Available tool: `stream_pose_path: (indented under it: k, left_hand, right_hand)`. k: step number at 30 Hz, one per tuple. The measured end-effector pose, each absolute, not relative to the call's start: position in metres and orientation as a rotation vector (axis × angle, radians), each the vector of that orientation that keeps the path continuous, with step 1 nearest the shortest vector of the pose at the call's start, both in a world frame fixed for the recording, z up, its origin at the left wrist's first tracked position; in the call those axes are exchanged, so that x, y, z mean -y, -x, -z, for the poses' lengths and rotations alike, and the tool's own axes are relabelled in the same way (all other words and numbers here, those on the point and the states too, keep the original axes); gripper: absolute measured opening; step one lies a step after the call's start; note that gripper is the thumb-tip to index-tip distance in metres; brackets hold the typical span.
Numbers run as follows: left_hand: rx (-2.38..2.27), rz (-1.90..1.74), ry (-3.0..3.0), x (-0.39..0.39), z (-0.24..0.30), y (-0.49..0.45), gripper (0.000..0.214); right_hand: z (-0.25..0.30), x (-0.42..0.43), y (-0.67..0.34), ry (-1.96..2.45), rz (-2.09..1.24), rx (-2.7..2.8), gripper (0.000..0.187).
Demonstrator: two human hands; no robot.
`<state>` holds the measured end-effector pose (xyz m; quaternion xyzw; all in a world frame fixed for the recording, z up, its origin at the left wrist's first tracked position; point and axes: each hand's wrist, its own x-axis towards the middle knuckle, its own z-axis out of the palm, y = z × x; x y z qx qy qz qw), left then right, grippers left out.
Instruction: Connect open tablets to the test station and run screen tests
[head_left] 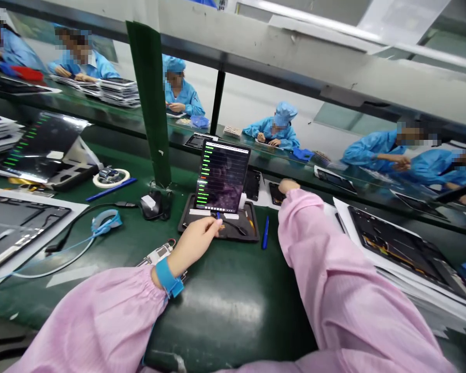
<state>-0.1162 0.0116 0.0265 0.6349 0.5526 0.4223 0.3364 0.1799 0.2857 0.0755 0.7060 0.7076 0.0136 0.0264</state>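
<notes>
A tablet (222, 176) stands tilted in a black tray (190, 221), its screen showing rows of green bars. My left hand (194, 242) reaches the tray's front, fingertips by a small blue-tipped tool (218, 215) and a thin black cable (236, 228). Whether those fingers grip the tool is hard to see. My right hand (289, 185) lies curled at the edge of a dark tablet (276, 194), with its fingers hidden. Both arms are in pink sleeves, and a blue strap (169, 277) circles my left wrist.
A blue pen (265, 239) lies beside the tray on the green bench (225, 311). A large dark tablet (396, 243) rests on white sheets at the right, and another panel (19, 228) at the left. Co-workers in blue sit beyond a green-posted shelf (149, 103).
</notes>
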Motion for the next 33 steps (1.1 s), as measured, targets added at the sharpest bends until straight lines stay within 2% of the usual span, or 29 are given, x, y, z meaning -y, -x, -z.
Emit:
stream_pose_path:
  k: [5,11,17,24,26,29,33]
  left_hand:
    - [-1.465,-0.935,-1.779,-0.003,-0.029,0.108,0.038]
    - [-1.49,-0.937,-1.834,-0.003,-0.03,0.108,0.038]
    - [-1.583,-0.938,-1.913,-0.002,-0.032,0.111,0.039]
    - [-1.574,-0.943,-1.929,0.0,-0.036,0.11,0.041]
    - [-1.576,-0.942,-1.946,0.0,-0.035,0.11,0.042]
    - [-1.559,-0.944,-1.971,-0.001,-0.031,0.111,0.042]
    - [-1.548,-0.999,-1.951,-0.003,-0.027,0.112,0.041]
  right_hand:
    - [-0.054,-0.265,-0.226,-1.926,-0.033,-1.96,0.032]
    - [-0.027,-0.235,-0.233,-1.708,-0.242,-2.13,0.037]
    - [-0.032,-0.229,-0.229,-1.721,-0.304,-2.213,0.033]
    - [-0.072,-0.228,-0.219,-2.019,-0.39,-2.233,0.034]
    - [-0.09,-0.222,-0.209,-2.074,-0.433,-2.251,0.029]
    - [-0.129,-0.208,-0.189,-2.171,-0.548,-2.265,0.018]
    - [-0.196,-0.162,-0.164,-2.28,-0.772,-2.297,0.023]
